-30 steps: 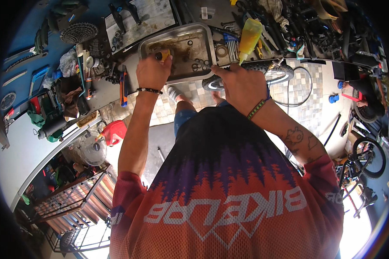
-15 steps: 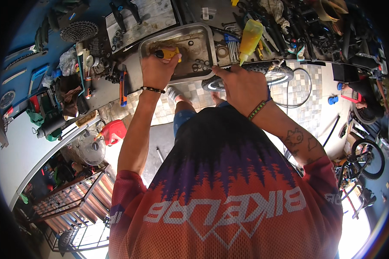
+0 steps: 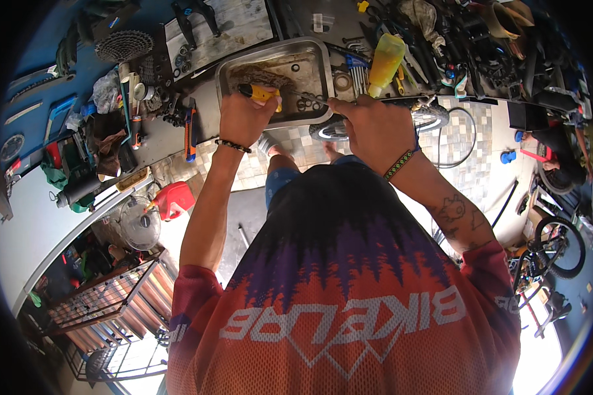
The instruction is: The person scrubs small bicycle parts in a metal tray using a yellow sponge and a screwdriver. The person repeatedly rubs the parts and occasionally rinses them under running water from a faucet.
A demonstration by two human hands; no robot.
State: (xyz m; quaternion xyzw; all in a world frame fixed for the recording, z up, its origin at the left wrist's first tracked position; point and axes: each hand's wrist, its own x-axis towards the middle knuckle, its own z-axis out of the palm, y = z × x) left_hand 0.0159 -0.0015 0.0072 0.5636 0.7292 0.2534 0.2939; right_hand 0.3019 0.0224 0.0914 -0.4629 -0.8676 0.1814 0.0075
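My left hand (image 3: 244,122) is closed around a yellow-and-black piece (image 3: 259,93), whose kind I cannot make out, over the left part of a shallow metal tray (image 3: 329,76). Brown, dirty residue covers much of the tray's bottom. Small dark rings (image 3: 308,105) lie in its near right corner. My right hand (image 3: 379,130), at the tray's right edge, pinches a thin metal tool (image 3: 315,97) that points left over the tray. Its handle is hidden in the hand, so its exact kind does not show.
A yellow squeeze bottle (image 3: 386,60) stands right of the tray, near blue-held hex keys (image 3: 358,71). An orange-and-blue utility knife (image 3: 190,131) lies to the left. Below the bench edge is a bicycle wheel (image 3: 435,117). A cassette (image 3: 124,46) sits far left.
My left hand has turned a little and the yellow-and-black piece has shifted slightly right. More of the thin tool in my right hand shows now. The whole view has moved slightly.
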